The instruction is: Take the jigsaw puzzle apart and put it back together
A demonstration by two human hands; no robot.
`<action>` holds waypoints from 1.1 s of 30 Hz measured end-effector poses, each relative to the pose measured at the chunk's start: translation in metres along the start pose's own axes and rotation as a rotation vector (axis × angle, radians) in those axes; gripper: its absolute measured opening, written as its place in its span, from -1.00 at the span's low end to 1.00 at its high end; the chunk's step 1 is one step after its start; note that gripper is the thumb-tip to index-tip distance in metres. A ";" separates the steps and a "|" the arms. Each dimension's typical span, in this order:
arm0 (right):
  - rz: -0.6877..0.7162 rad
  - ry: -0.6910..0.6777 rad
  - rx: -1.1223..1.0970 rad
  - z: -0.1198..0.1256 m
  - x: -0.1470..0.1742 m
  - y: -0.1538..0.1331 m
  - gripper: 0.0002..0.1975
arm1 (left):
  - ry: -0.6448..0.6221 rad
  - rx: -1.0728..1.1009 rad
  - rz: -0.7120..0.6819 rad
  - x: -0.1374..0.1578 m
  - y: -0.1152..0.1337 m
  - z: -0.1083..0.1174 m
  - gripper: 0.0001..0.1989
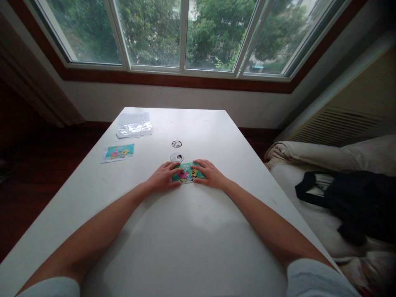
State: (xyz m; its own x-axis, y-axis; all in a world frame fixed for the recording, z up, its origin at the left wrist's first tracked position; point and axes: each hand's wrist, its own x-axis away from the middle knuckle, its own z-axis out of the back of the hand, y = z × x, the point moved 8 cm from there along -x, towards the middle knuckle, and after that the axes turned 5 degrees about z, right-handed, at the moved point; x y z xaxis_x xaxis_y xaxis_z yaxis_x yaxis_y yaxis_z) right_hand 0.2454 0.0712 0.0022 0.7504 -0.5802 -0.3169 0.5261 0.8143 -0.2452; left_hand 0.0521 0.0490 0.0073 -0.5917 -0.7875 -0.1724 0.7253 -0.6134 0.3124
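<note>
A small rectangular green cartoon picture (pixel 187 173), with a pink figure and a yellow figure on it, lies on the white table (pixel 192 235). My left hand (pixel 163 177) holds its left end, fingers bent over the edge. At the opposite end, my right hand (pixel 212 174) grips it the same way, fingertips on the printed face. Just beyond my hands is a round, pale disc (pixel 176 157) with a dark patch. A second dark-rimmed disc (pixel 176 144) lies a little farther off. Whether the picture is one piece or several cannot be made out.
Toward the left edge lies a teal cartoon sheet (pixel 119 152) with similar figures. Clear plastic packaging with papers (pixel 134 125) sits at the far left corner. A light sofa (pixel 293 177) with a black garment or bag (pixel 355 202) stands right of the table.
</note>
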 end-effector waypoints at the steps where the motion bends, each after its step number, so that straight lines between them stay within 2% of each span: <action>1: -0.002 -0.001 0.003 -0.001 0.000 0.000 -0.38 | -0.001 -0.004 0.001 0.000 0.000 0.000 -0.43; 17: -0.031 -0.030 0.013 -0.002 0.001 -0.001 -0.39 | -0.011 -0.019 0.001 0.001 0.001 -0.001 -0.43; 28: -0.032 -0.015 0.026 -0.003 0.000 0.000 -0.53 | -0.003 -0.008 -0.012 0.000 0.002 0.000 -0.44; 33: -0.030 -0.004 0.029 -0.002 0.000 0.000 -0.54 | 0.012 -0.009 -0.018 -0.001 0.001 -0.001 -0.52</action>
State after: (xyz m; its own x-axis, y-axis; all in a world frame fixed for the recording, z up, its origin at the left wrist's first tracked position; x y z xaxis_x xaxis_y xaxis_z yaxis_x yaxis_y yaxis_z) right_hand 0.2444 0.0715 0.0002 0.7359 -0.6040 -0.3062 0.5594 0.7970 -0.2278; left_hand 0.0539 0.0492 0.0064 -0.6002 -0.7772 -0.1887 0.7179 -0.6276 0.3012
